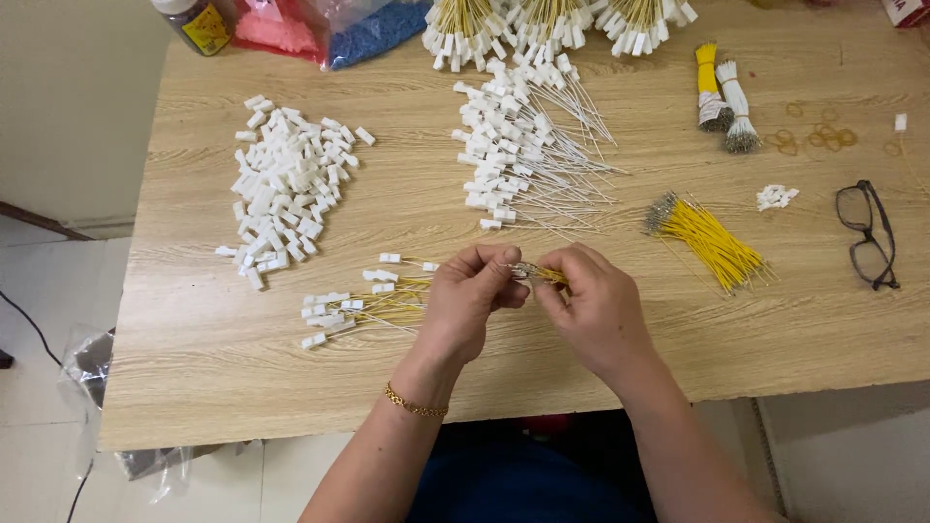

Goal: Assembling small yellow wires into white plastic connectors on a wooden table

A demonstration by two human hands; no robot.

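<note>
Near the front edge of the wooden bench (pixel 678 329), both hands meet over a thin yellow wire (pixel 548 276). The left hand (pixel 465 305) has its grip narrow, thumb and forefinger pinched on the metal-tipped end of that wire, and a gold bracelet (pixel 415 406) sits on its wrist. The right hand (pixel 596 305) pinches the same wire just beside the left fingertips, its grip likewise closed on it, so the wire spans the small gap between the two hands, held above the bench.

Just left of the left hand lies a small batch of yellow wires with white connectors (pixel 360 302) fitted on their ends, fanned out flat. Farther left is a loose pile of white plastic connectors (pixel 286 189). Behind the hands, toward the middle, is a heap of white wires with connectors (pixel 523 150). To the right of the hands a loose bundle of yellow wires (pixel 712 240) lies at a slant, near a few stray white connectors (pixel 776 197). A pair of dark-framed glasses (pixel 867 235) rests near the right edge. At the back are two tied wire bundles (pixel 725 95), one yellow and one white, with some rubber bands (pixel 814 136) beside them, and bunches of finished wires (pixel 552 24) along the far edge
</note>
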